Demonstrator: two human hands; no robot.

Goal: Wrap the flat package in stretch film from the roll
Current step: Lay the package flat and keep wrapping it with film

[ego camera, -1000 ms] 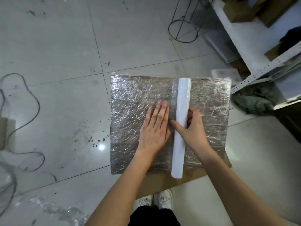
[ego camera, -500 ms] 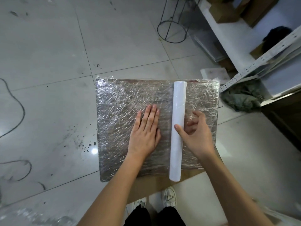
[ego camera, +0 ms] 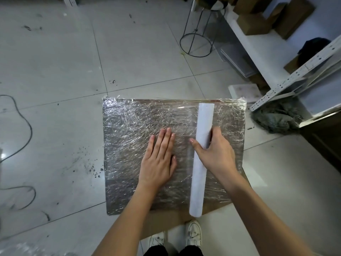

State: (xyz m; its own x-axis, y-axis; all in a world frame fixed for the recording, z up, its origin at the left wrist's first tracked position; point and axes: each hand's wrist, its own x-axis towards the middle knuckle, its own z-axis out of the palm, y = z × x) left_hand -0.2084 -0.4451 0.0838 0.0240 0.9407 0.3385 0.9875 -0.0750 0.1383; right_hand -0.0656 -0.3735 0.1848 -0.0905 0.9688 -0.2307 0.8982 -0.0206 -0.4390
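My right hand (ego camera: 216,154) curls round the roll (ego camera: 201,156), thumb on its left side. The roll lies across the package (ego camera: 132,122) beneath my palms. Just left, my left hand (ego camera: 158,159) presses flat, fingers straight.

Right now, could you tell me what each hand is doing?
Left hand: open, flat on the package.
Right hand: holding the film roll.
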